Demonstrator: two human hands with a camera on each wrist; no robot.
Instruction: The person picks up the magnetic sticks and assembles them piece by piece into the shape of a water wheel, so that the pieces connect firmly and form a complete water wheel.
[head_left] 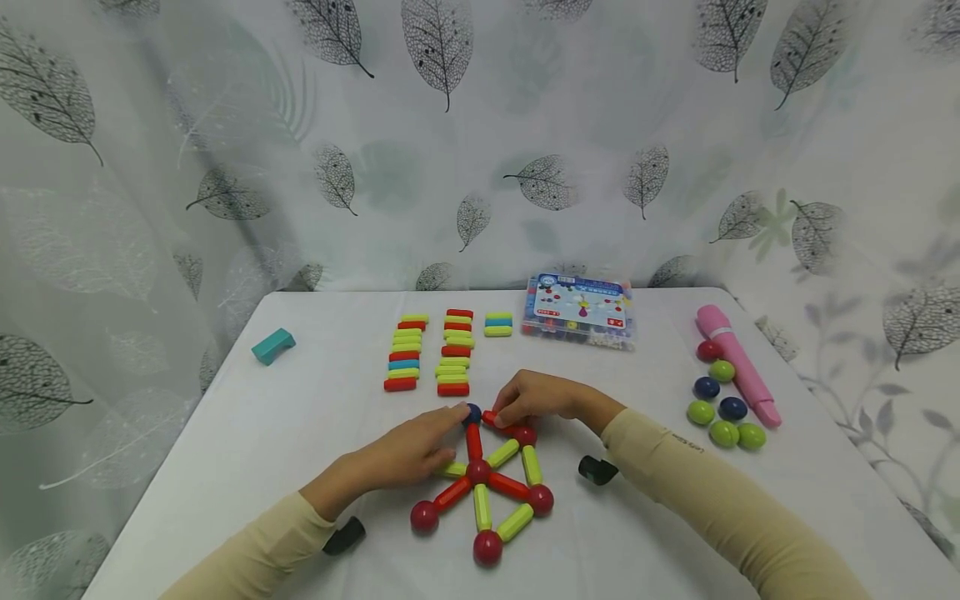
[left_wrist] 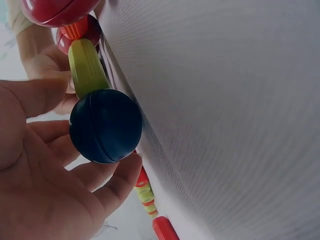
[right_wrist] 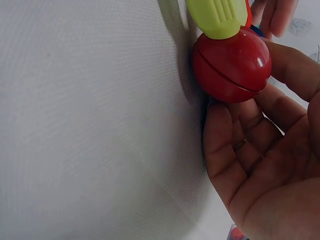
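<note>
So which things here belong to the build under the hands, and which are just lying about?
In the job:
- left hand touching the dark blue ball
- right hand holding a red rod
- the rod-and-ball figure
- likely the rows of spare rods

Lying about:
- teal block
- parts box
- pink pen-like tube
- loose balls beside it

My left hand (head_left: 408, 454) and right hand (head_left: 536, 398) meet on the stick-and-ball figure (head_left: 487, 483); stick rows (head_left: 431, 354) behind it, box (head_left: 579, 310) behind-right, loose balls (head_left: 720, 400) far right.
</note>
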